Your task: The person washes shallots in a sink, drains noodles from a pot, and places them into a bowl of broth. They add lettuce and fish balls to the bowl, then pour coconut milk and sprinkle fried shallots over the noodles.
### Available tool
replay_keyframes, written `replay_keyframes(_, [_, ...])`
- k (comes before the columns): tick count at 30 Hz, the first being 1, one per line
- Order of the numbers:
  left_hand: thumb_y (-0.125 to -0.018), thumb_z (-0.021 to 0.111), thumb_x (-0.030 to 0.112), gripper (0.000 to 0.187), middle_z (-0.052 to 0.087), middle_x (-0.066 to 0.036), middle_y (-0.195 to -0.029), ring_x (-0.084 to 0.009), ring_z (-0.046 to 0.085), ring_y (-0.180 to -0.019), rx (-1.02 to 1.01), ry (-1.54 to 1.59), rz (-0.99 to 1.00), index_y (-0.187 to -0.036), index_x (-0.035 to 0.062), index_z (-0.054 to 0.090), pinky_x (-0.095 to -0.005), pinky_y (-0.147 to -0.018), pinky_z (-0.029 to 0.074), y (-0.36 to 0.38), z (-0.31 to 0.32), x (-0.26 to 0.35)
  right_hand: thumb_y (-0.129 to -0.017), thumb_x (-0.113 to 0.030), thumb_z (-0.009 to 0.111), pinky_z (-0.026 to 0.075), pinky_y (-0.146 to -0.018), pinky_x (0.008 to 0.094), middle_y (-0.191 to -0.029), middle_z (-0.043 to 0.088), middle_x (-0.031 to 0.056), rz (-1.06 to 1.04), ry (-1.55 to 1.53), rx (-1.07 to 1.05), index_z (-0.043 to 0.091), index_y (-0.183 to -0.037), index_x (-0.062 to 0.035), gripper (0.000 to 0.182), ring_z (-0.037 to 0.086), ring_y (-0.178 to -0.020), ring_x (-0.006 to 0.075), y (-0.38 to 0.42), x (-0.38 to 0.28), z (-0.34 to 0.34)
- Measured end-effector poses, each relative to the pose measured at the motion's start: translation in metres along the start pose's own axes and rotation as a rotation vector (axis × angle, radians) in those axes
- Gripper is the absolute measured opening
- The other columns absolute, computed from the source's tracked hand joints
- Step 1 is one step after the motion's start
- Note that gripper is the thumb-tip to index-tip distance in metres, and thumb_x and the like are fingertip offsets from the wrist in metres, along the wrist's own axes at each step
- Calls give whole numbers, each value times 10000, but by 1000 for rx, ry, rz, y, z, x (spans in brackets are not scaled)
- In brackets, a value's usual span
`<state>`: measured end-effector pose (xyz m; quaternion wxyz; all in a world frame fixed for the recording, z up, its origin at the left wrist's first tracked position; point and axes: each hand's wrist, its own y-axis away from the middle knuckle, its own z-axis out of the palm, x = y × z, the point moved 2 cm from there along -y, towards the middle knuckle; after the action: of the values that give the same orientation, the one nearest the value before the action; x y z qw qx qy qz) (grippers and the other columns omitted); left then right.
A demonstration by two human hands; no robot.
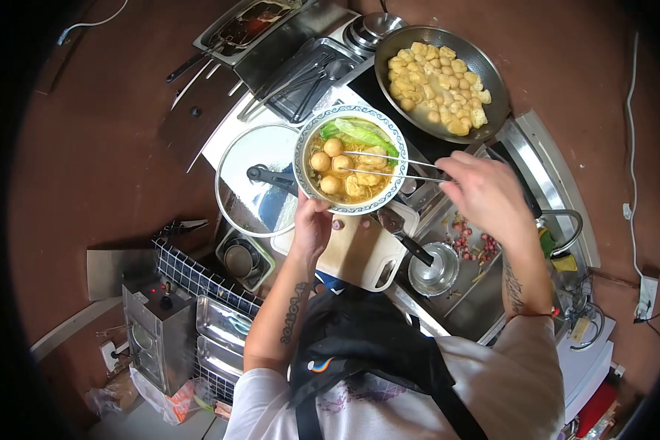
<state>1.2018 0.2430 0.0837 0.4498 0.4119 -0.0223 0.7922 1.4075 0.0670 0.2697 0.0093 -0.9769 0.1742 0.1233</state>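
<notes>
My left hand (314, 227) grips the near rim of a white bowl with a blue patterned border (352, 110), thumb over the edge. Inside it is a broth with noodles, several round balls (332, 147), puffy yellow pieces (374, 155) and green leaves (359, 130). From the right, my right hand (491, 192) holds a pair of thin metal chopsticks (418, 177) in closed fingers. Their tips reach over the bowl, slightly apart, right at the balls and puffy pieces. The bowl is raised over the counter, overlapping a glass lid (236, 165) in this view.
A large wok (389, 99) full of yellow pieces stands on the cooktop, far right. Below the bowl lies a cutting board (356, 257) with a black-handled knife (416, 250). A metal bowl (451, 273) sits at the sink. Utensils rest in a dark tray (295, 79) at the back.
</notes>
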Motion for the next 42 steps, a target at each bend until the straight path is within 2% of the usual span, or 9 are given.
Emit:
replay_keyframes(16, [-826, 497, 106, 704, 538, -44, -1273, -168, 584, -963, -82, -15, -9, -1500, 208, 322, -272, -557, 469, 13, -8, 12, -840, -128, 678, 531, -760, 417, -959, 674, 134, 60, -66, -110, 678, -1049, -19, 236, 684, -880, 318, -2, -9, 1])
replay_keyframes(18, [-832, 557, 171, 658, 540, -134, -1306, -281, 616, -1061, -85, -46, 19, -1453, 69, 365, -441, -619, 580, 14, -8, 11, -840, -135, 684, 538, -761, 410, -969, 685, 146, 89, -105, -76, 685, -1062, -12, 253, 696, -870, 308, 0, -5, -3])
replay_keyframes(19, [-832, 557, 171, 658, 540, -134, -1306, -281, 616, -1061, -90, -45, 17, -1453, 69, 365, -441, -619, 580, 15, -9, 11, -840, -135, 684, 538, -761, 410, -969, 685, 146, 94, -102, -75, 685, -1062, -12, 253, 696, -870, 308, 0, -2, -6])
replay_keyframes(23, [-839, 550, 161, 643, 548, -136, -1305, -293, 620, -1042, -111, -31, 6, -1449, 70, 369, -450, -622, 573, 12, -8, 9, -861, -160, 672, 535, -853, 445, -1019, 703, 194, 348, -44, 137, 702, -1076, -18, 259, 680, -948, 366, -6, 46, -20])
replay_keyframes(26, [-848, 552, 158, 631, 547, -135, -1307, -289, 613, -1071, -78, -39, 24, -1448, 75, 375, -452, -648, 581, 12, -7, 8, -868, -182, 658, 527, -893, 463, -1050, 705, 213, 455, 88, 90, 708, -1102, -26, 287, 675, -1000, 377, -22, 72, -13])
replay_keyframes(28, [-851, 554, 159, 627, 546, -135, -1309, -286, 611, -1077, -85, -41, 19, -1447, 76, 376, -451, -651, 582, 12, -5, 9, -875, -205, 642, 514, -935, 474, -1083, 704, 219, 506, 76, -134, 711, -1142, -41, 321, 661, -1051, 383, -34, 87, 4])
replay_keyframes(34, [-842, 545, 144, 628, 542, -130, -1320, -284, 611, -1089, -106, -40, 13, -1444, 78, 378, -449, -649, 582, 10, -11, 4, -880, -217, 635, 506, -956, 473, -1103, 700, 226, 508, 116, -98, 716, -1143, -40, 327, 651, -1077, 383, -42, 101, 29])
replay_keyframes(38, [-829, 537, 126, 628, 544, -124, -1321, -277, 607, -1104, -73, -51, -4, -1436, 61, 387, -425, -678, 578, 12, -4, 9, -872, -211, 656, 521, -913, 462, -1085, 705, 220, 474, 102, -43, 712, -1114, -21, 313, 666, -1037, 379, -22, 80, 1])
replay_keyframes(42, [-828, 538, 130, 627, 544, -119, -1323, -268, 601, -1119, -26, -54, 41, -1432, 49, 393, -398, -728, 574, 10, -7, 4, -858, -169, 687, 538, -801, 411, -1010, 701, 176, 323, -203, -11, 695, -1086, -3, 282, 691, -906, 328, 2, 40, -14])
